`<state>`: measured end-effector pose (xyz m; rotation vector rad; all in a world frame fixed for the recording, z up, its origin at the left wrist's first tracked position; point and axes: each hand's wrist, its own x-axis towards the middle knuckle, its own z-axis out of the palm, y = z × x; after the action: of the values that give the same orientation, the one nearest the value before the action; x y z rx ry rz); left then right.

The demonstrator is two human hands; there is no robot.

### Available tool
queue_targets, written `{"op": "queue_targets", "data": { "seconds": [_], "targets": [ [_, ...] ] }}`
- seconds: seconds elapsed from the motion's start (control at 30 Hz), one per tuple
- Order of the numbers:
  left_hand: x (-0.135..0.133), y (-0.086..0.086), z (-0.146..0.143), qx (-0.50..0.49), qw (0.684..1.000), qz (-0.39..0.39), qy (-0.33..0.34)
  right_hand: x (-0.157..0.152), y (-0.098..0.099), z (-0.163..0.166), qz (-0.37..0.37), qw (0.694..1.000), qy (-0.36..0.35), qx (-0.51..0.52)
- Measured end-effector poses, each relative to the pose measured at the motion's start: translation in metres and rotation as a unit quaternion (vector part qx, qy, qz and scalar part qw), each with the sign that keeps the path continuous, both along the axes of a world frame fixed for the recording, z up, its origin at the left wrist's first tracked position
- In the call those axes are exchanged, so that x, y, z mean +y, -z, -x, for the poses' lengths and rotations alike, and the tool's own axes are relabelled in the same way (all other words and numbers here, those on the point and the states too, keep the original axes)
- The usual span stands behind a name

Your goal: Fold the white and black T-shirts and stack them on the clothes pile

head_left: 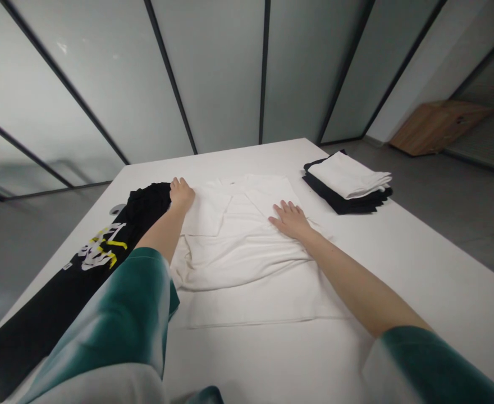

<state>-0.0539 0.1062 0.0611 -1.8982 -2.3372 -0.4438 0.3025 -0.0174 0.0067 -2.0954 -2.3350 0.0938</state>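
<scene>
A white T-shirt (238, 247) lies spread on the white table, its collar at the far side and its hem near me. Wrinkles run across its middle. My right hand (291, 220) rests flat on the shirt's right part, fingers spread. At the far left edge of the sleeve is my left hand (182, 194), its fingers bent and closed on the white cloth; the fingertips are partly hidden. Beside that hand, a black garment (62, 297) with a white and yellow print stretches along the table's left side, partly behind my left arm.
On the right of the white table (419, 264) sits a stack of folded black clothes (339, 202) with a folded white garment (350, 174) on top. A small grey round object (117, 209) lies by the black garment. Frosted glass panels stand behind; a wooden box-like piece (436, 126) stands far right.
</scene>
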Motion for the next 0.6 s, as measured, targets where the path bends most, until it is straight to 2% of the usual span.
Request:
{"op": "queue_targets", "data": {
  "seconds": [0.2, 0.37, 0.5, 0.6],
  "targets": [
    [-0.063, 0.011, -0.027, 0.037, 0.983, 0.140, 0.111, 0.000, -0.002, 0.001, 0.003, 1.000, -0.001, 0.006],
    [-0.118, 0.015, -0.027, 0.051, 0.969, 0.219, 0.103, 0.002, -0.003, 0.000, -0.022, 0.999, 0.009, 0.046],
    [-0.133, 0.014, -0.008, 0.059, 0.964, 0.226, 0.128, 0.005, -0.013, -0.008, -0.074, 0.992, 0.043, 0.092],
    [-0.132, 0.019, 0.001, 0.068, 0.961, 0.225, 0.145, 0.007, -0.022, -0.014, -0.050, 0.996, 0.050, 0.054]
  ]
}}
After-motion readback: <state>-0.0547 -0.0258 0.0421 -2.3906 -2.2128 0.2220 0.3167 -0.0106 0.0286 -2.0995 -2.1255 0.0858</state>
